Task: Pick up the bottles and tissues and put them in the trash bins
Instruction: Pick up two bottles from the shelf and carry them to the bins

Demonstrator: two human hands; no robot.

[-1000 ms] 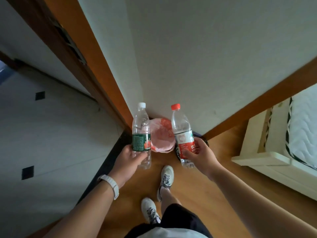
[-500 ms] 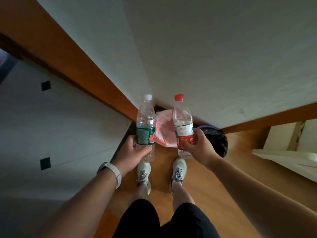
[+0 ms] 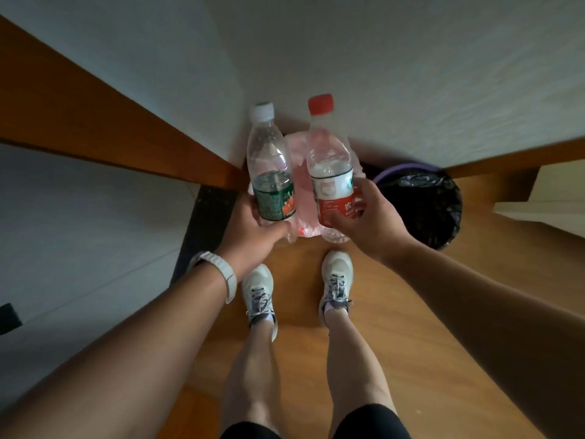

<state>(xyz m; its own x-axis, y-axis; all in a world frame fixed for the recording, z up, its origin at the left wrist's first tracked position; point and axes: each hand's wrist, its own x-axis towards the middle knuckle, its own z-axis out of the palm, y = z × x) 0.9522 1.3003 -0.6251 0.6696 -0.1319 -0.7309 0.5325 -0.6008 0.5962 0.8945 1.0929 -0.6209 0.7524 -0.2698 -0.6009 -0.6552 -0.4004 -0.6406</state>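
Observation:
My left hand (image 3: pixel 253 229) grips a clear bottle with a green label and white cap (image 3: pixel 270 166), held upright. A second clear bottle with a red label and red cap (image 3: pixel 329 166) stands upright in my right hand (image 3: pixel 368 223). Both bottles hang above a bin lined with a pink bag (image 3: pixel 300 191) that sits against the wall and is mostly hidden behind them. To its right stands a purple-rimmed bin with a black bag (image 3: pixel 424 201), its mouth open. No tissues are in view.
My two feet in white sneakers (image 3: pixel 337 280) stand on the wooden floor just short of the bins. A white wall rises behind them. A wooden door frame (image 3: pixel 110 131) and a dark threshold strip (image 3: pixel 205 223) lie to the left, a pale furniture edge (image 3: pixel 544 207) to the right.
I have stepped closer to the bins and both feet now stand side by side. The two bottles have come together over the pink-lined bin. The black-lined bin has come fully into view.

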